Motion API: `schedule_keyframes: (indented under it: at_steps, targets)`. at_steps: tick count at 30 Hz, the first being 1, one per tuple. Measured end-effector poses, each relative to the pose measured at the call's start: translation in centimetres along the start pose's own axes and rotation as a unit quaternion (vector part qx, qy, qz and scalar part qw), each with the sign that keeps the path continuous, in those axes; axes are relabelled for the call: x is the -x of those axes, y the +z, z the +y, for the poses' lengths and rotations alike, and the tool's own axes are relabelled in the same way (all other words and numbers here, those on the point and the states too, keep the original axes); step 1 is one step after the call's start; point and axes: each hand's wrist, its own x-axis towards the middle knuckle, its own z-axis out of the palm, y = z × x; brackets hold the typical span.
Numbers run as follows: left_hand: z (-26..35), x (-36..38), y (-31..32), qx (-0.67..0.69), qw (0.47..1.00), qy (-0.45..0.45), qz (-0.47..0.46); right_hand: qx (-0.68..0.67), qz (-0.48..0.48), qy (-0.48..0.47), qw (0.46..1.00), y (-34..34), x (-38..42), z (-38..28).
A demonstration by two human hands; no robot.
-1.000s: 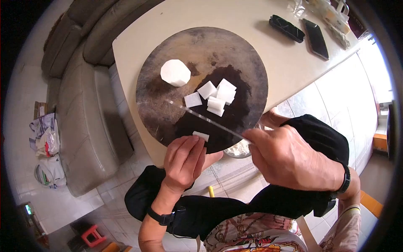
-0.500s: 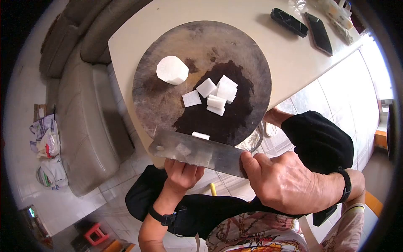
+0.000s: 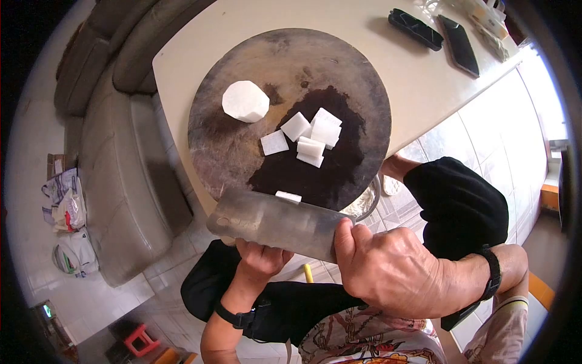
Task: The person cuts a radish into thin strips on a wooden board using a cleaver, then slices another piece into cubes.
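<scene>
My right hand [image 3: 391,270] is wrapped round the handle of a broad cleaver [image 3: 273,224], its blade lying across the near edge of a round wooden chopping board [image 3: 227,164]. Behind the blade, my left hand [image 3: 264,259] has its fingers curled; the fingertips and whatever they hold are hidden. A white slice [image 3: 288,196] shows just beyond the blade. Several flat white slices, perhaps radish, lie at mid-board, among them a single square slice [image 3: 274,143] and a small pile [image 3: 325,131]. A thick, many-sided white chunk [image 3: 245,101] stands at the far left of the board.
The board rests on a pale table [image 3: 182,60]. Toward the table's far right lie a dark case [image 3: 416,29], a phone [image 3: 459,45] and plastic packaging [image 3: 488,21]. Under the board's near right edge, a bowl [image 3: 368,203] is partly visible. A sofa [image 3: 130,182] stands at left.
The cleaver has shifted slightly left and toward me, and more of its flat face shows. My right hand moved with it. The slices and chunk keep their places on the board.
</scene>
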Motion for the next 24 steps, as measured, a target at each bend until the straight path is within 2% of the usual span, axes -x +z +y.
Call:
schedule_keyframes:
  at_steps: [3, 10, 12, 14, 16, 17, 24]
  targets:
    - [-0.1, 0.2, 0.3, 0.026, 0.999, -0.013, 0.016, -0.038, -0.005, -0.002, 0.999, -0.3, -0.2, 0.3]
    - [0.4, -0.3, 0.1, 0.030, 0.999, -0.039, -0.001, -0.030, 0.020, -0.011, 0.999, 0.6, -2.3, 0.4]
    - [0.3, -0.3, 0.4, 0.048, 0.998, -0.043, 0.000, -0.037, 0.076, -0.036, 0.996, 0.9, -2.7, 0.5]
    - [0.1, -0.4, 0.4, 0.061, 0.997, -0.049, 0.002, -0.065, 0.088, -0.011, 0.994, 1.4, -2.7, 0.7]
    - [0.2, -1.1, 0.7, 0.032, 0.998, -0.011, 0.057, -0.148, 0.092, 0.039, 0.984, 1.4, -2.2, 1.6]
    - [0.3, -1.4, 0.8, 0.022, 0.997, -0.006, 0.070, -0.147, 0.096, 0.040, 0.984, 1.2, -1.7, 1.9]
    - [0.0, -1.0, 0.8, 0.024, 0.999, 0.003, 0.046, -0.139, 0.030, -0.005, 0.990, -0.2, 0.1, 1.7]
